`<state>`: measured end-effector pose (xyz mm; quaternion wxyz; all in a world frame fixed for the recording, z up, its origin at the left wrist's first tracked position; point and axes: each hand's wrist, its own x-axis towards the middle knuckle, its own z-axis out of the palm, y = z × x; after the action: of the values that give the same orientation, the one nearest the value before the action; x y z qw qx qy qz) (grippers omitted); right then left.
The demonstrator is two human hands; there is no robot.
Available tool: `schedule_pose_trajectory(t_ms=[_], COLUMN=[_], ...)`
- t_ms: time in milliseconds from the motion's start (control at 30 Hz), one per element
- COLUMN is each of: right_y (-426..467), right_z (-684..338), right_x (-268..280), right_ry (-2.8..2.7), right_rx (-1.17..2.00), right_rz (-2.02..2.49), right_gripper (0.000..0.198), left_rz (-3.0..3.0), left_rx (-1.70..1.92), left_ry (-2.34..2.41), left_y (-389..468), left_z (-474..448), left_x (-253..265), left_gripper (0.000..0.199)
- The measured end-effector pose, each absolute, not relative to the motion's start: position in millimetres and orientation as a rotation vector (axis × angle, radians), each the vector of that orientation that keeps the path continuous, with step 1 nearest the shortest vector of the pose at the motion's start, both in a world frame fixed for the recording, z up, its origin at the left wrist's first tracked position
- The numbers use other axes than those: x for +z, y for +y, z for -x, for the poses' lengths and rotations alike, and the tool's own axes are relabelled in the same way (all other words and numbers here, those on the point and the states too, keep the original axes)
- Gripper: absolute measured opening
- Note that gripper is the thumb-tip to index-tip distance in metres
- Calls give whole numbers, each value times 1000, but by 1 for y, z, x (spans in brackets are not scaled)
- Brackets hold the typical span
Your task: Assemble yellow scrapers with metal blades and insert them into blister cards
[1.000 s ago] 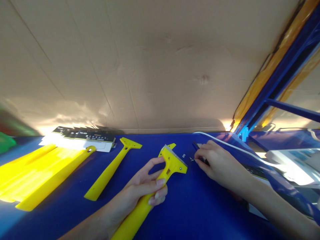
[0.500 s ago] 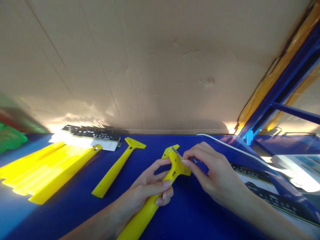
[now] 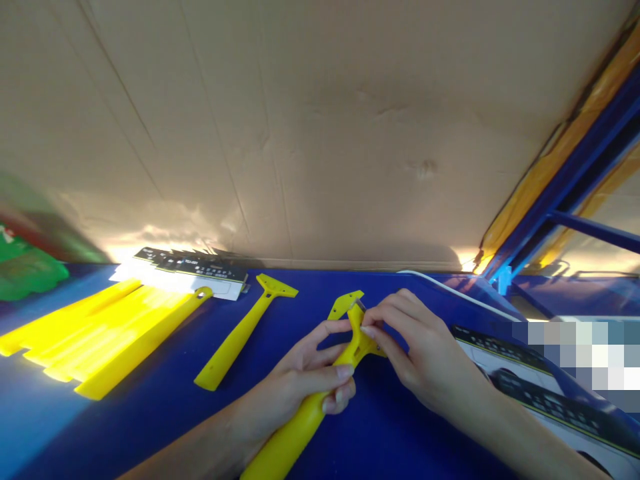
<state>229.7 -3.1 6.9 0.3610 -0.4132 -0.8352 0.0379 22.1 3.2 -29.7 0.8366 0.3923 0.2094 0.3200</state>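
My left hand (image 3: 315, 377) is wrapped around the handle of a yellow scraper (image 3: 293, 437), just below its flared head. The handle slants down towards me. At the head, my right hand (image 3: 423, 337) pinches with thumb and index finger near the edge, where a small silvery strip shows; the fingertips cover part of it. Behind the head lies a flat yellow piece (image 3: 344, 305) with small holes, partly hidden. To the left, another yellow scraper (image 3: 240, 337) rests on the blue table, head pointing away.
A row of yellow scrapers (image 3: 135, 333) with black-and-white cards (image 3: 193, 270) lies at the left. More black-and-white cards (image 3: 550, 407) lie under my right forearm. A white cable (image 3: 457, 291), blue metal frame (image 3: 530, 233) and green bag (image 3: 30, 267) stand around the blue table (image 3: 165, 433).
The held scraper's head has turned, now showing more edge-on. My right fingers remain pinched at it. The whole view has shifted slightly, with things at left appearing further right.
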Motion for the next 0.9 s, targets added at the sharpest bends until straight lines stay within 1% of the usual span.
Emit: schedule_pose_trajectory(t_ms=[133, 233, 467, 700, 733, 800, 900], right_y=[1, 7, 15, 13, 13, 12, 8], right_z=[-235, -239, -245, -241, -244, -253, -274], right_x=[5, 3, -2, 5, 8, 13, 18], right_ry=[-2026, -1947, -1765, -1698, -1695, -1743, -1983], right_rx=[186, 311, 597, 728, 699, 520, -46], right_rz=[1155, 1213, 1301, 1206, 1217, 1317, 1648], right_gripper=[11, 18, 25, 23, 23, 25, 19], left_rz=[-830, -825, -833, -832, -824, -797, -747], left_rx=[673, 660, 586, 631, 636, 663, 725], left_ry=[426, 405, 400, 391, 403, 432, 452], left_y=[4, 5, 7, 9, 9, 11, 11], left_z=[-23, -22, -19, -19, -18, -18, -18], left_x=[-35, -36, -28, -33, -34, -35, -35], left_gripper=[47, 48, 42, 45, 45, 47, 52])
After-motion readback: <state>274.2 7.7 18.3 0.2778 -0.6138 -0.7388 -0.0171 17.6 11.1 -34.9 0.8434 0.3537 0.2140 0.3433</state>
